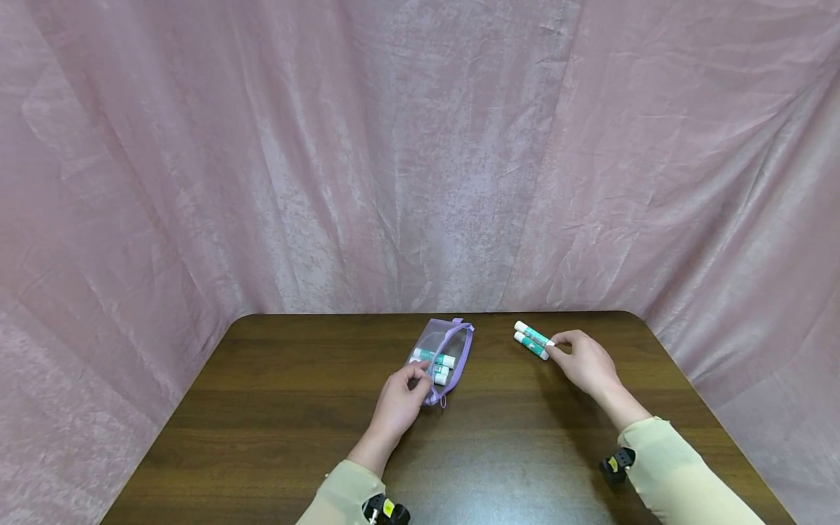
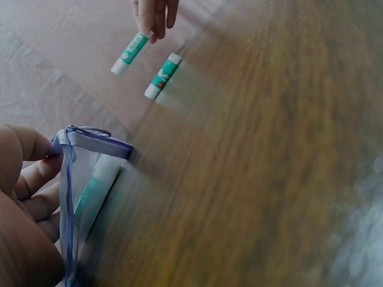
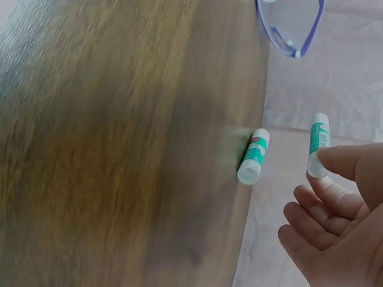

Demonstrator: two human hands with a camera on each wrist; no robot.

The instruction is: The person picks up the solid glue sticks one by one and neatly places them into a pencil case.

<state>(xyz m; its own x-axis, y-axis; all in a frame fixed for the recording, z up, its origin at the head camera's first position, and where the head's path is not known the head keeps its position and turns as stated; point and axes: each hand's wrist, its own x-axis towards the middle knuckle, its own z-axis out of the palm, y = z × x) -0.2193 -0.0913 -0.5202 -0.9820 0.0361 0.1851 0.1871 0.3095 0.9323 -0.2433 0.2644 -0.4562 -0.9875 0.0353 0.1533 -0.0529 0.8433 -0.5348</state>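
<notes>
My left hand (image 1: 396, 402) pinches the edge of a clear mesh pouch (image 1: 433, 337) with a purple zipper, near its front end. The pouch's mouth gapes, and green-and-white glue sticks (image 1: 445, 359) lie inside, partly covered by my fingers. To the right, my right hand (image 1: 586, 364) holds a glue stick (image 3: 320, 136) by its near end between thumb and forefinger, raised off the table. Beside and below it, another glue stick (image 3: 254, 156) lies on the wood, its label green with white ends.
The brown wooden table (image 1: 275, 408) has rounded far corners. Behind it hangs a pink velvety curtain (image 1: 420, 160). Dark cameras are strapped at both sleeves, the right one (image 1: 617, 464) close over the tabletop.
</notes>
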